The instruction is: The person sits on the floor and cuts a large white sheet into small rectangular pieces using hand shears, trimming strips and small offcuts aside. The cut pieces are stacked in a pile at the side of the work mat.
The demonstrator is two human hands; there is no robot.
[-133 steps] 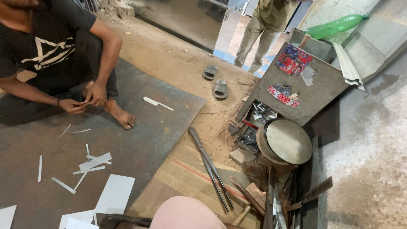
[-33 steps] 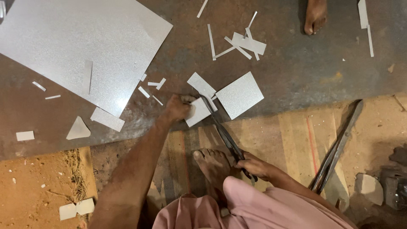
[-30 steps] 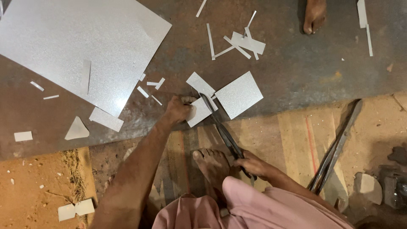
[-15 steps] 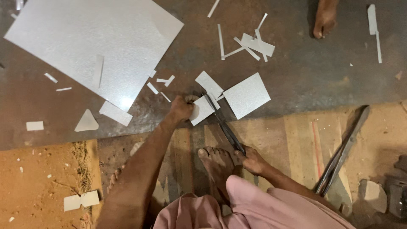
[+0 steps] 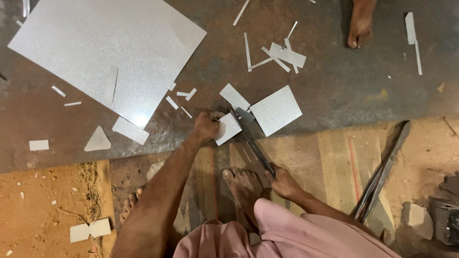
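Head view: left hand point(image 5: 206, 126) pinches a small metal piece point(image 5: 228, 129) on the dark floor plate point(image 5: 334, 91); right hand point(image 5: 283, 181) is closed around the shears point(image 5: 251, 141), blades at the piece's edge. Several cut squares point(image 5: 276, 110) lie beside; big sheet point(image 5: 105, 52) looks mostly uncut.

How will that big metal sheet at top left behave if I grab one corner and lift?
The large metal sheet looks thin and lies flat on the floor, so it would probably flex and sag rather than stay rigid. Its smooth, shiny face suggests a slippery grip. The cut offcuts nearby hint that its edges may be sharp.
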